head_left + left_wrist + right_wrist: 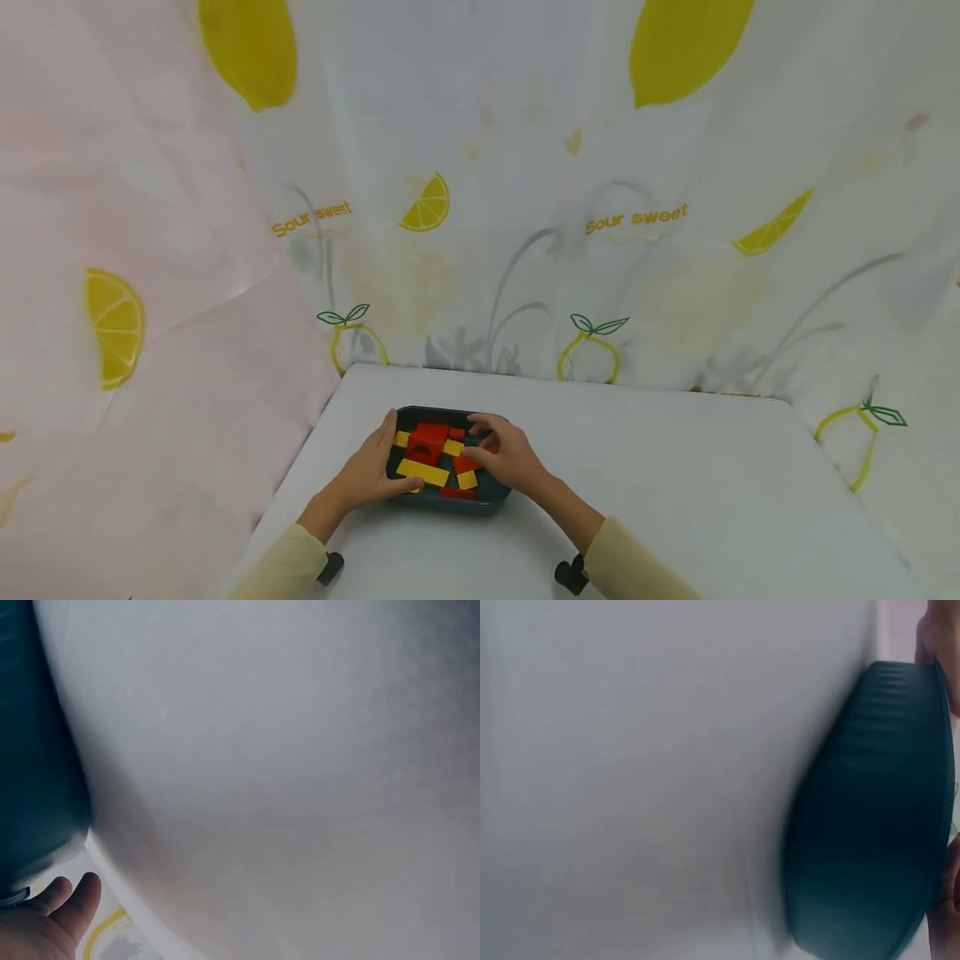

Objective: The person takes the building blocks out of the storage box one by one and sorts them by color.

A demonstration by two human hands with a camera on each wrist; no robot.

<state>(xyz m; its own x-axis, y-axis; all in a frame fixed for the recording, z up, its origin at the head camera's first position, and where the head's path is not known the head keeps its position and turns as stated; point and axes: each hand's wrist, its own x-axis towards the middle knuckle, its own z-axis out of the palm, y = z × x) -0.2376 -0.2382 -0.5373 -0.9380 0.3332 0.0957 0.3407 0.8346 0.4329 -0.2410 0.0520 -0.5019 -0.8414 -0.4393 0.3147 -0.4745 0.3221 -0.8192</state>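
A dark teal tray (pixel 480 505) on the white table holds red and yellow toy blocks. My left hand (pixel 369 473) lies along the tray's left side, fingers straight at the rim and thumb stretched over the near left corner. Over the right part of the tray is my right hand (pixel 512 454), its thumb and fingers apart and loosely bent above the blocks. Inside are a red block with an arched cutout (pixel 425 443), a long yellow block (pixel 422 472) and several smaller pieces. In the right wrist view the tray's outer wall (pixel 866 810) shows, with the hands partly cut off.
The white table (pixel 675 483) extends to the right of the tray. Behind it hangs a pale cloth (pixel 480 275) with lemon prints, which also runs along both sides. A dark wrist mount (pixel 572 575) sits below the right forearm, another (pixel 331 568) by the left.
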